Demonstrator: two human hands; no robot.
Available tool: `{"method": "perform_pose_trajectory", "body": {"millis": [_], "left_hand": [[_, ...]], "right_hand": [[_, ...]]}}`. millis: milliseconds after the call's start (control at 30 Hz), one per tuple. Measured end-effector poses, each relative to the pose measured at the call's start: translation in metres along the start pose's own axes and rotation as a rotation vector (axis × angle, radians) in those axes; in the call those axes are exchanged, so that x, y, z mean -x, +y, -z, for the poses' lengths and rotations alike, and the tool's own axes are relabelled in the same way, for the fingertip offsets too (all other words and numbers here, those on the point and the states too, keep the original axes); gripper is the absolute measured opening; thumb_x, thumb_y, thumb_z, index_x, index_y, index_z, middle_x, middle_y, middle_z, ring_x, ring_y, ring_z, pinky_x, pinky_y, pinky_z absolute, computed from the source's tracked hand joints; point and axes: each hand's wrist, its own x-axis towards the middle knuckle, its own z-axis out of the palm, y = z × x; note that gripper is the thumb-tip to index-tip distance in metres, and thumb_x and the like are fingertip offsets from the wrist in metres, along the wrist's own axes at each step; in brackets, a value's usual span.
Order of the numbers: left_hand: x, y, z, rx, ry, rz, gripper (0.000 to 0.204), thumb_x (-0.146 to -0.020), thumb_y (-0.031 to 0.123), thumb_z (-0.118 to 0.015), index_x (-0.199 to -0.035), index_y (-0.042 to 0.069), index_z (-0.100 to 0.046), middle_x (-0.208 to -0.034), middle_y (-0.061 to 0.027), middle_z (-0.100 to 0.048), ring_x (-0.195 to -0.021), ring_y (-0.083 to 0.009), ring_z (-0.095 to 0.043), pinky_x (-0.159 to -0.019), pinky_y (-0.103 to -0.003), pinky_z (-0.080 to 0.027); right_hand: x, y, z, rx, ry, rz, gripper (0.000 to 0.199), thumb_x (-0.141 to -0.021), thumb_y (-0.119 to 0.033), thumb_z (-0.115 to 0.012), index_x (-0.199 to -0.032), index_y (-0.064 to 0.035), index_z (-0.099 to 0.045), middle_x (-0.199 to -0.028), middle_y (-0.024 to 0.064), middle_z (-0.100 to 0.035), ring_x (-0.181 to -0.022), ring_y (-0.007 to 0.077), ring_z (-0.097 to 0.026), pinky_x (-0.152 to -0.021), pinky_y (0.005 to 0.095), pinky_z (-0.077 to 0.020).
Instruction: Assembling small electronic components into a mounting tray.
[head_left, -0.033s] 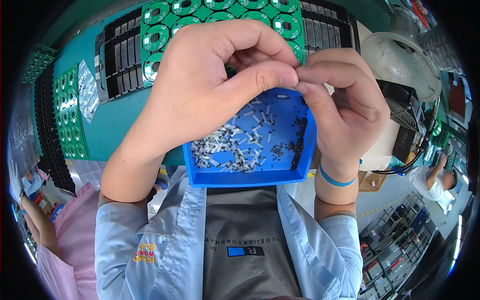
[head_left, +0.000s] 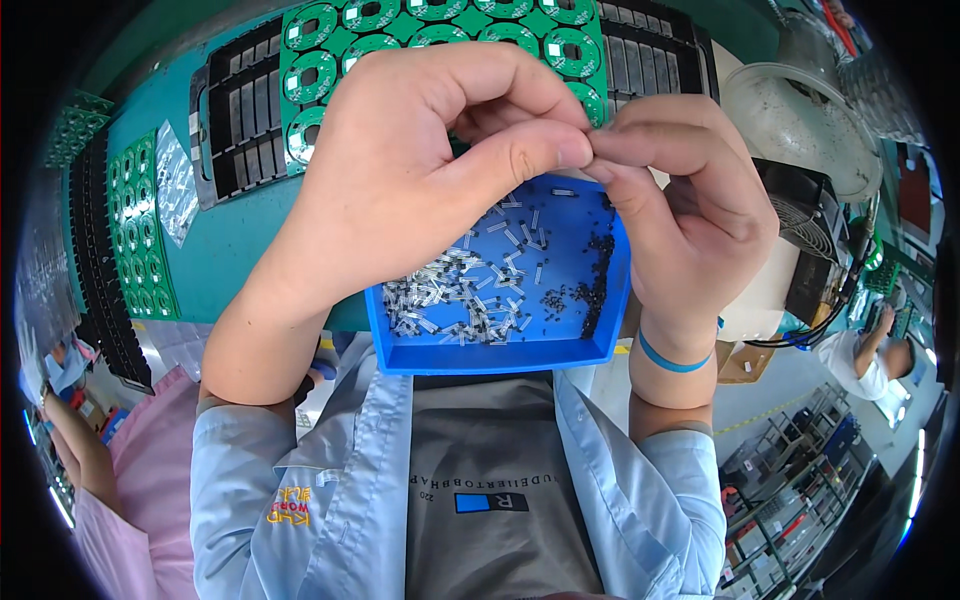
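Note:
My left hand [head_left: 420, 170] and my right hand [head_left: 690, 190] meet above the far rim of a blue tray [head_left: 490, 357]. Thumb and forefinger are pinched on each hand, and the fingertips touch one another. Whatever lies between them is too small or too hidden to name. Inside the tray, many small clear tube-like pieces with dark ends [head_left: 475, 295] are heaped at the left and middle. Tiny black parts [head_left: 597, 285] gather along its right side. Behind my hands is a panel of round green circuit boards [head_left: 440, 35], partly covered by my left hand.
The panel rests on a black slotted rack [head_left: 245, 110] on a green tabletop [head_left: 250, 235]. Another green board panel [head_left: 140, 225] and a clear plastic bag [head_left: 176, 185] lie left. A black fan [head_left: 800, 215] and a pale round dish [head_left: 800, 130] stand right. A person in pink [head_left: 150, 480] is close at left.
My joined fingertips have shifted very slightly to the left. Both hands keep their pinch, and the tray and boards stay put.

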Motion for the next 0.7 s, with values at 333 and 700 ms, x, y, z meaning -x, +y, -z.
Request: {"method": "perform_pose_trajectory", "body": {"millis": [333, 700], "left_hand": [[0.0, 0.0, -0.001, -0.182, 0.014, -0.116, 0.012, -0.093, -0.002, -0.071, -0.105, -0.002, -0.073, -0.091, -0.005, -0.071, -0.078, -0.0094, -0.061, -0.075, -0.02, -0.049], [-0.001, 0.0, 0.009, 0.153, -0.126, -0.009, 0.01, -0.092, -0.003, -0.07, -0.102, -0.001, -0.07, -0.09, -0.0044, -0.069, -0.076, -0.0098, -0.059, -0.073, -0.02, -0.048]], "right_hand": [[-0.001, 0.002, 0.0, 0.014, -0.024, -0.076, 0.012, -0.087, 0.005, -0.071, -0.099, 0.0039, -0.07, -0.101, 0.012, -0.068, -0.086, 0.0174, -0.059, -0.077, 0.024, -0.0465], [-0.003, -0.001, 0.0, -0.339, -0.131, -0.321, 0.009, -0.094, 0.003, -0.066, -0.102, 0.0026, -0.067, -0.102, 0.0092, -0.065, -0.088, 0.0148, -0.056, -0.081, 0.0223, -0.0442]]}}
